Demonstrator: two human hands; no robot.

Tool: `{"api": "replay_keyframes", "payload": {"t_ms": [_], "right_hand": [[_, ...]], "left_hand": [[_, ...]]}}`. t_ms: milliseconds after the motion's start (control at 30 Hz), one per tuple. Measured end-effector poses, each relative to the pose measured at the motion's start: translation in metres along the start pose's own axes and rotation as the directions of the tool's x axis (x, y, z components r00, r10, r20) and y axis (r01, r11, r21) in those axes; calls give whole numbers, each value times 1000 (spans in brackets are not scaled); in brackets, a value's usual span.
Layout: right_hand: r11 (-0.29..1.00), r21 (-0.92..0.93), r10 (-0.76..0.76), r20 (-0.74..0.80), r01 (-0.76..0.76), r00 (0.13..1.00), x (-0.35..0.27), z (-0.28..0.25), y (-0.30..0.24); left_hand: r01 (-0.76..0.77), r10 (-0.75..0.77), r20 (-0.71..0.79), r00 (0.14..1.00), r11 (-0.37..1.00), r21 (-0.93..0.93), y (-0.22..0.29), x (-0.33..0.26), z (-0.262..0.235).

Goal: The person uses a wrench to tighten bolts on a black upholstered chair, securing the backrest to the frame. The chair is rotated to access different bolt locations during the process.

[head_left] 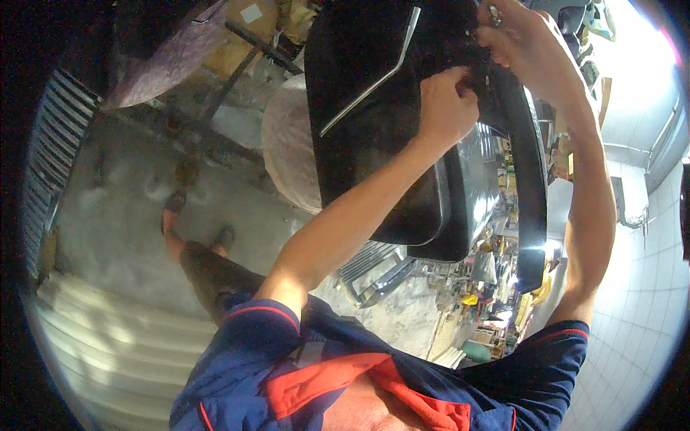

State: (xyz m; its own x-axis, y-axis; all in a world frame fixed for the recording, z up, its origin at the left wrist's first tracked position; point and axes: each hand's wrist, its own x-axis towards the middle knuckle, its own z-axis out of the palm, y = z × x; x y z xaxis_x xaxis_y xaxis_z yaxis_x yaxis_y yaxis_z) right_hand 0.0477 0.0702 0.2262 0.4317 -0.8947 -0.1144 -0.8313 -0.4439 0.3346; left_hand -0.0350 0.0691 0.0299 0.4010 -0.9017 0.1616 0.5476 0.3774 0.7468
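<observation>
A large glossy black car body panel point(374, 108) with a thin chrome trim strip point(370, 79) fills the upper middle of the head view. My left hand point(445, 104) is closed, fingers pinching something small and dark at the panel's upper right edge. My right hand point(521, 39) is just above and to the right, fingers curled on the same spot, with a small metal piece point(494, 13) at its fingertips. What sits between the fingers is hidden. Both forearms reach up from the lower edge.
Concrete floor point(129, 230) lies below left, with my legs and sandalled feet point(176, 205). A rounded pale object point(291, 151) stands behind the panel, a chrome grille part point(374, 276) lies on the floor, cluttered shelves point(496, 287) at right, white tiled wall point(640, 287) far right.
</observation>
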Motion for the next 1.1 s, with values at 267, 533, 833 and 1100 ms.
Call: {"api": "replay_keyframes", "payload": {"t_ms": [267, 533, 833, 1100], "right_hand": [[914, -334, -208, 98, 229, 973, 52, 31, 29], [435, -566, -490, 504, 700, 711, 92, 54, 93], [825, -321, -490, 2, 465, 872, -65, 63, 15], [895, -278, -390, -109, 348, 914, 27, 28, 40]], "left_hand": [[496, -374, 436, 819, 843, -209, 13, 16, -13], [724, -338, 697, 633, 577, -378, 13, 26, -27], [727, -183, 716, 673, 340, -597, -21, 12, -39], [754, -327, 682, 654, 354, -554, 19, 22, -31]]}}
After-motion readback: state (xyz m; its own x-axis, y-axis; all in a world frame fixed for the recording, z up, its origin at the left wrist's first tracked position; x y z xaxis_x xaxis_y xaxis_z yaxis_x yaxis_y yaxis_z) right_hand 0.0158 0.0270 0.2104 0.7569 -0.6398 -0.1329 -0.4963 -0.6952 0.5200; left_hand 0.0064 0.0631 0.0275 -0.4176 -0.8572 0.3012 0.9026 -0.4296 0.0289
